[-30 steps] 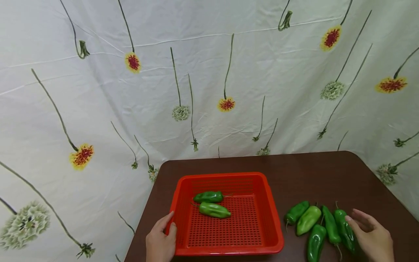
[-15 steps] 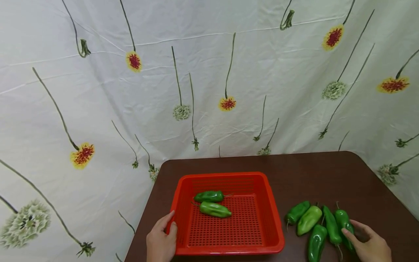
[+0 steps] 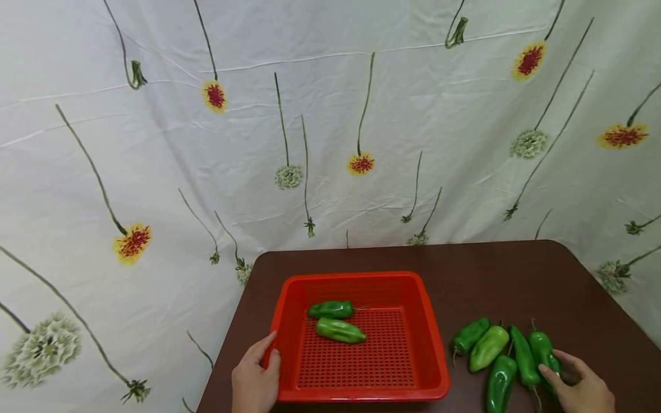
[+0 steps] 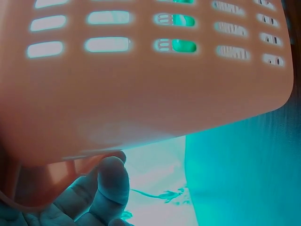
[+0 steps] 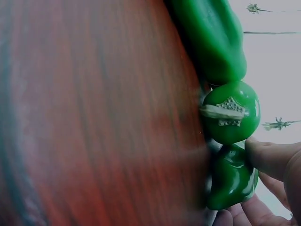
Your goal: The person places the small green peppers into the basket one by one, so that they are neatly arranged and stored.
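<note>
A red plastic basket with slotted walls stands on the table, and two green peppers lie inside it. My left hand grips the basket's left rim; the left wrist view shows its fingers bent at the rim under the slotted wall. On the right, several green peppers lie close together on the table. My right hand holds the rightmost pepper between thumb and fingers. In the right wrist view that pepper sits against the thumb, beside another pepper's stem end.
The dark brown table has rounded far corners. Behind it hangs a white cloth printed with flowers. Bare tabletop shows between the basket and the far edge.
My right hand has moved slightly left onto the rightmost pepper and taken hold of it. The left hand has stayed on the basket's rim, and the basket has not moved.
</note>
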Demonstrator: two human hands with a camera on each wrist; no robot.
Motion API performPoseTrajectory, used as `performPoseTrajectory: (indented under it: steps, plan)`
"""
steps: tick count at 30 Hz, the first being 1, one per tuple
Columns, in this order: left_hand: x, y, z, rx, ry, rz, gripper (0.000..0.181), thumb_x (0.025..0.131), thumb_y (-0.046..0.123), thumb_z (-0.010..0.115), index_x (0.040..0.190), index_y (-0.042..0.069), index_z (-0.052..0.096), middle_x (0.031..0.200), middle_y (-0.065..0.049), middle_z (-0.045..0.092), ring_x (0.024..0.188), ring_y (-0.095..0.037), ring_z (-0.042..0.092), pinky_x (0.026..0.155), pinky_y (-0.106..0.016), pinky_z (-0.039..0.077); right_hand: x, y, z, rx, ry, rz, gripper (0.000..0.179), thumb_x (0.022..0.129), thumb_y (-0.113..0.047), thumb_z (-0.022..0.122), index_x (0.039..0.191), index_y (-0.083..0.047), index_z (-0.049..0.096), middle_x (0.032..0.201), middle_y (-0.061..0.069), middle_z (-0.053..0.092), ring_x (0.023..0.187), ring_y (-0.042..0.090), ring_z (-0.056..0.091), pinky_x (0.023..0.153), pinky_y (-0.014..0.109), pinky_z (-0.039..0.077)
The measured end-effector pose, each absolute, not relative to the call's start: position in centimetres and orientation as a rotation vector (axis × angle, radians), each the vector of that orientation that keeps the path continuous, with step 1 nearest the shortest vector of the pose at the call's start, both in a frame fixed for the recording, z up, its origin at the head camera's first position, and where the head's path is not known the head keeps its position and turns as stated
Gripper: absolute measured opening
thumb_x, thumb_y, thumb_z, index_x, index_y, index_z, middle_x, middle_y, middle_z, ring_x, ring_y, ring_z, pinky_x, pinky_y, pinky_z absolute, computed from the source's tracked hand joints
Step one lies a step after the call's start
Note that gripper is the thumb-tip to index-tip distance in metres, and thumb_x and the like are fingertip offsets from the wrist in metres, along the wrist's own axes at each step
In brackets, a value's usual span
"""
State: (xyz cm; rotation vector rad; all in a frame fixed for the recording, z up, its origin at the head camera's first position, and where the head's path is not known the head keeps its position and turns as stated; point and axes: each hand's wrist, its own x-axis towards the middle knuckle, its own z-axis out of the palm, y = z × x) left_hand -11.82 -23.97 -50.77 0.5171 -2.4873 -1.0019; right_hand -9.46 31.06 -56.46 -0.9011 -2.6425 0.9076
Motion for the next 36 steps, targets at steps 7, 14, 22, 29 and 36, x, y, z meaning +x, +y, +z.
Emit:
performPoseTrajectory:
  steps: [7,14,22,29,36]
  plan:
    - [-11.8,-24.0,-50.7,0.520,-2.496,-1.020,0.033,0.085,0.017,0.062,0.117,0.023,0.068,0.117,0.000,0.067,0.106,-0.024,0.065,0.085,-0.045,0.053,-9.6,30.8,-56.6,-0.913,-2.636,0.906,0.075,0.074,-0.052,0.073,0.124,0.001,0.055,0.113,0.031,0.060,0.069,0.032,0.066,0.053,0.040,0.051]
    - [-11.8,-24.1,-50.6,0.521,-2.514,-1.036,0.034,0.086,0.017,0.062,0.119,0.024,0.067,0.118,0.000,0.066,0.107,-0.024,0.064,0.085,-0.044,0.054,-9.7,30.7,-56.2,-0.939,-2.668,0.932,0.074,0.076,-0.050,0.072,0.128,0.000,0.053,0.118,0.031,0.056,0.075,0.037,0.066,0.052,0.038,0.051]
    - [-11.9,-24.1,-50.5,0.501,-2.525,-1.034,0.034,0.086,0.017,0.062,0.119,0.024,0.067,0.118,0.001,0.066,0.108,-0.024,0.064,0.086,-0.045,0.053,-9.5,30.5,-56.0,-0.945,-2.653,0.926,0.070,0.076,-0.041,0.075,0.127,0.001,0.053,0.117,0.032,0.055,0.071,0.037,0.066,0.051,0.038,0.052]
    - [-11.9,-24.1,-50.4,0.522,-2.542,-1.052,0.034,0.087,0.017,0.061,0.120,0.024,0.066,0.120,0.000,0.065,0.110,-0.025,0.063,0.087,-0.046,0.052,-9.5,30.4,-55.7,-0.898,-2.649,0.897,0.063,0.077,-0.033,0.075,0.126,0.001,0.054,0.117,0.033,0.055,0.072,0.038,0.065,0.053,0.040,0.051]
    - [-11.8,-24.1,-50.4,0.533,-2.545,-1.065,0.034,0.087,0.017,0.061,0.120,0.024,0.066,0.120,-0.001,0.065,0.109,-0.025,0.063,0.085,-0.045,0.054,-9.4,30.7,-55.7,-0.910,-2.643,0.920,0.063,0.079,-0.033,0.074,0.126,0.001,0.053,0.117,0.034,0.054,0.072,0.039,0.065,0.052,0.040,0.051]
